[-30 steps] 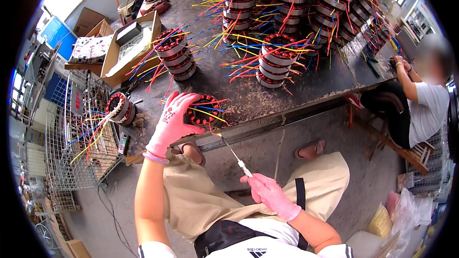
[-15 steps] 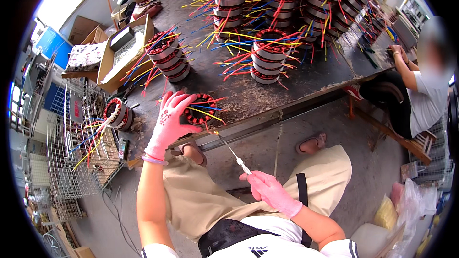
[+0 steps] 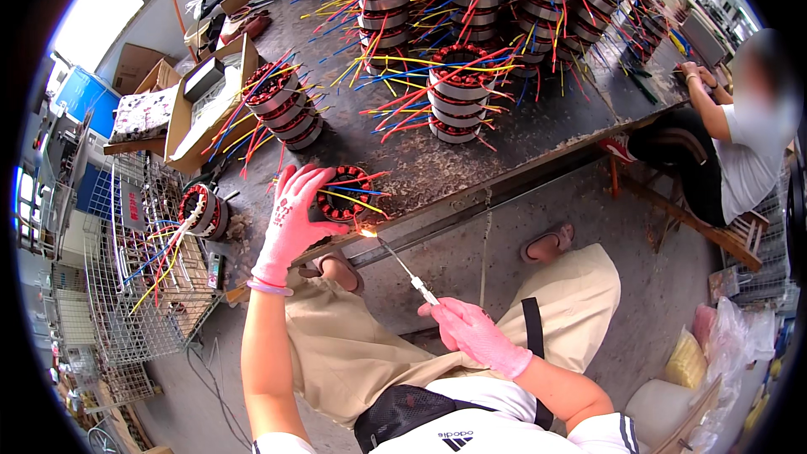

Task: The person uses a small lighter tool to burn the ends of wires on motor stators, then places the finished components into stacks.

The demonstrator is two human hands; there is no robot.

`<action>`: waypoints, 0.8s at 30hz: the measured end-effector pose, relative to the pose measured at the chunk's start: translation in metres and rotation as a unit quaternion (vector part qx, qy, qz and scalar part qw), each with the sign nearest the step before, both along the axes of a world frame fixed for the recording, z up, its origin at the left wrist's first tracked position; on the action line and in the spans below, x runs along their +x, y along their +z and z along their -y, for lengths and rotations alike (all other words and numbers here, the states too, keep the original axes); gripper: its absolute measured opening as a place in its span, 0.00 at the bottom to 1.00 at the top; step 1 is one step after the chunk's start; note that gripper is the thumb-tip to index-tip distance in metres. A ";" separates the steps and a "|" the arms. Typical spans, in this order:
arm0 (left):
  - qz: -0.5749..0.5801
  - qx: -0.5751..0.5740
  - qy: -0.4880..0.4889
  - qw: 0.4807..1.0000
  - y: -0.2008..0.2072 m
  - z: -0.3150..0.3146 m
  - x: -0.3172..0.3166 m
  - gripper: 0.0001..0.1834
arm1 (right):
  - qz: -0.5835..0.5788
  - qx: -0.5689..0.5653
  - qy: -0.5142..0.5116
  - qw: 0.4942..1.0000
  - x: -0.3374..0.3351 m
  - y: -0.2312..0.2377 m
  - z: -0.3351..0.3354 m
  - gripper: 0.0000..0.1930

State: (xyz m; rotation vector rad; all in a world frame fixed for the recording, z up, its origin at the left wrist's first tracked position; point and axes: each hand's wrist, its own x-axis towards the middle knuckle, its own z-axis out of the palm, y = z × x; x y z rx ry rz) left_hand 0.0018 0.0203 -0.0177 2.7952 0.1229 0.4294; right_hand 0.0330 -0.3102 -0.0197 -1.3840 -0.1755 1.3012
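My left hand [image 3: 290, 223], in a pink glove, curves round the left side of a motor stator [image 3: 363, 189] near the bench's front edge. The thumb lies along the stator's near side, with the fingers beyond it. Red, yellow and blue lead wires stick out to the right. My right hand [image 3: 481, 335], also gloved in pink, grips a long-necked lighter [image 3: 423, 289] with a pale handle and thin metal stem. An orange flame [image 3: 368, 233] burns at its tip, just below the stator's near rim. Which wire the flame touches is too small to tell.
Stator stacks [image 3: 458, 101] with splayed wires stand on the dark bench [image 3: 370, 130], more of them at the back. Another stator [image 3: 204, 210] with bundled leads sits left, by a wire rack [image 3: 139, 277]. A cardboard box [image 3: 214, 105] lies beyond. A person [image 3: 748, 143] sits at right.
The flame at the lighter's tip is larger and brighter. Both hands keep nearly the same pose, while the view has shifted slightly.
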 end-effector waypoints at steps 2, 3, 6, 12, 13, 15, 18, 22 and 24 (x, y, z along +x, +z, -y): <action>0.000 0.002 -0.002 1.000 0.000 0.000 0.000 0.50 | 0.002 0.006 -0.009 1.000 -0.002 -0.004 0.000 0.17; -0.001 0.002 -0.003 1.000 0.000 0.000 0.001 0.50 | 0.004 -0.001 -0.005 1.000 -0.002 -0.003 0.000 0.17; 0.004 -0.001 -0.008 1.000 -0.002 -0.001 0.001 0.50 | 0.009 -0.007 0.007 1.000 0.000 0.001 0.000 0.15; 0.003 0.002 -0.009 1.000 -0.003 -0.003 0.001 0.49 | -0.015 0.014 -0.007 1.000 -0.001 -0.008 0.000 0.15; 0.003 0.004 -0.008 1.000 -0.002 -0.002 0.001 0.49 | -0.008 0.012 -0.005 1.000 0.000 -0.008 0.001 0.15; 0.001 0.006 -0.011 1.000 -0.001 -0.001 0.002 0.49 | -0.003 0.015 -0.006 1.000 -0.001 -0.009 0.002 0.15; -0.001 0.005 -0.013 1.000 -0.001 -0.001 0.003 0.49 | -0.007 0.021 -0.011 1.000 -0.002 -0.011 0.002 0.15; -0.002 -0.008 -0.008 1.000 -0.001 0.002 0.004 0.48 | 0.000 0.017 -0.005 1.000 -0.002 -0.009 0.002 0.15; -0.002 -0.006 -0.004 1.000 0.000 0.003 0.003 0.48 | 0.003 0.016 -0.001 1.000 -0.001 -0.008 0.001 0.16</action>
